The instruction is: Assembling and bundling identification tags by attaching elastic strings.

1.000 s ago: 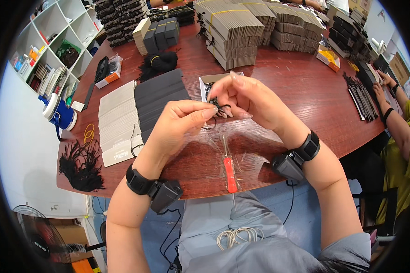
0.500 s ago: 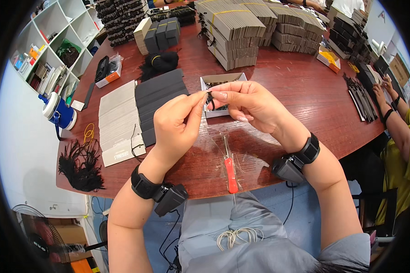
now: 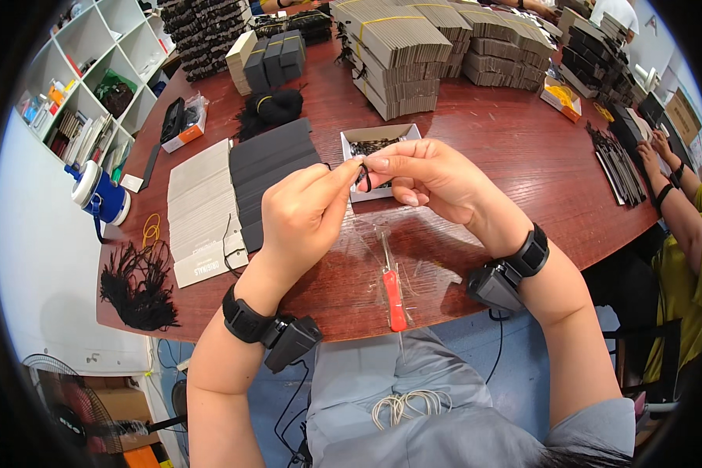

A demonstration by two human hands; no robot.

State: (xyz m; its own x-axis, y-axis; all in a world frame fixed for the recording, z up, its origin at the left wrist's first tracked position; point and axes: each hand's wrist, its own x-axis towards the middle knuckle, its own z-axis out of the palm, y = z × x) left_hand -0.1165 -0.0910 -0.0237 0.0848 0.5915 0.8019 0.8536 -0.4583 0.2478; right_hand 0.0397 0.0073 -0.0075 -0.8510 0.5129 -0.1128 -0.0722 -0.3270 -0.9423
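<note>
A thin black cord (image 3: pixel 366 178) is bent into a small loop between my two hands, above the table. My left hand (image 3: pixel 303 214) pinches it with thumb and forefinger. The fingertips of my right hand (image 3: pixel 437 178) grip the same cord from the other side, almost touching the left ones. Just behind the hands is a small white box (image 3: pixel 378 132) of little dark and metallic pieces, partly covered by my fingers. Left of my left hand lie a fanned row of light grey cards (image 3: pixel 199 203) and a row of black cards (image 3: pixel 273 164).
A red-handled tool (image 3: pixel 394 300) rests by the table's near edge. Black cords (image 3: pixel 139 288) are heaped at the left, near a blue-and-white jug (image 3: pixel 105 195). Banded grey card stacks (image 3: pixel 402 47) stand at the back. At the right, another person's hands (image 3: pixel 651 156) work.
The cord loop between my fingertips now shows larger and more open. My right fingers have shifted slightly; both hands keep their pinch.
</note>
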